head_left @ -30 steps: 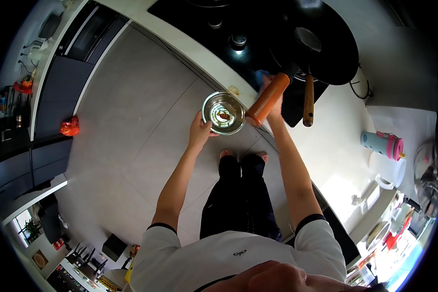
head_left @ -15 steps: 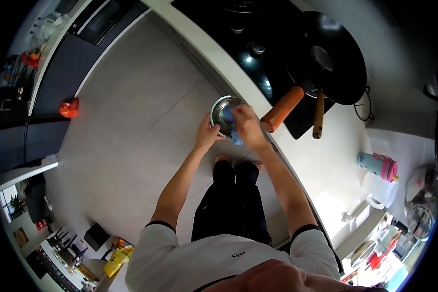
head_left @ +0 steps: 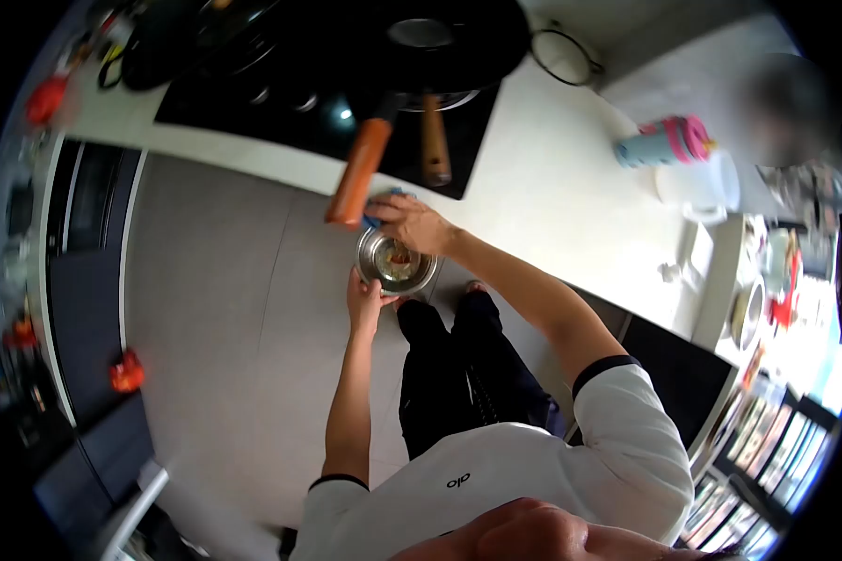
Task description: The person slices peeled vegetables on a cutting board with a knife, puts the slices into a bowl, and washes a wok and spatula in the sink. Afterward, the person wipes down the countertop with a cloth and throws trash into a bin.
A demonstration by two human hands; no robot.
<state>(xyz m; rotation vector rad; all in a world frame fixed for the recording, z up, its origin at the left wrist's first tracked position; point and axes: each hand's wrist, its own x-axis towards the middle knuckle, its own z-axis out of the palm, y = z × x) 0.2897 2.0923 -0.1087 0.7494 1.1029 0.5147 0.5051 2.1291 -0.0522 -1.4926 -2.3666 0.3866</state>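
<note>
My left hand (head_left: 366, 301) is closed on the near rim of a round metal bowl (head_left: 428, 272), held over the floor in front of the counter. Some small brownish and pale bits show at the bowl's bottom. Just beyond the bowl, at the counter's front edge, my right hand (head_left: 415, 225) is wrapped around a blue cloth (head_left: 373, 222). Part of the cloth is hidden under the fingers. Close to the left of this hand, an orange pan handle (head_left: 358, 178) sticks out past the counter edge.
A black pan (head_left: 440, 58) sits on the black cooktop (head_left: 299, 138); a wooden handle (head_left: 435, 145) points toward me. On the white counter (head_left: 543, 187) stand a blue-and-pink bottle (head_left: 660, 143) and a white container (head_left: 718, 182). A red bag (head_left: 126, 372) hangs by the left cabinets.
My right hand and the cloth have moved from inside the bowl to the counter edge beside the orange handle. The bowl's inside is now uncovered. The view has turned toward the cooktop.
</note>
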